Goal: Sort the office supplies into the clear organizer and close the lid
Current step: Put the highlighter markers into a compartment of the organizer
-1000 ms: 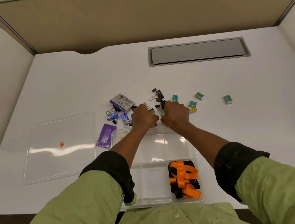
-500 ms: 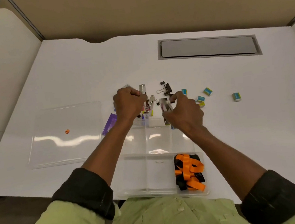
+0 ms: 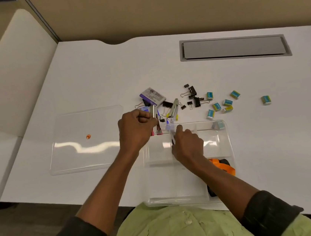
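the left hand [image 3: 135, 129] was closed around a small pink-and-silver stapler [image 3: 157, 123], holding it upright just past the far-left corner of the clear organizer [image 3: 229, 144]. the right hand [image 3: 187, 145] was inside the organizer's far middle compartment, fingers curled on a small dark thing too hidden to name. the organizer sat open at the near edge of the white counter [image 3: 107, 74], with orange and black straps [image 3: 223, 165] in its near-right compartment. its lid [image 3: 87, 139] lay flat on the counter to the left, apart from it, with a small orange spot on it. beyond the organizer lay a second stapler [image 3: 174, 108], a purple-edged box [image 3: 152, 96], black binder clips [image 3: 193, 96] and several small blue-and-yellow boxes [image 3: 226, 103], one [image 3: 266, 99] well off to the right.
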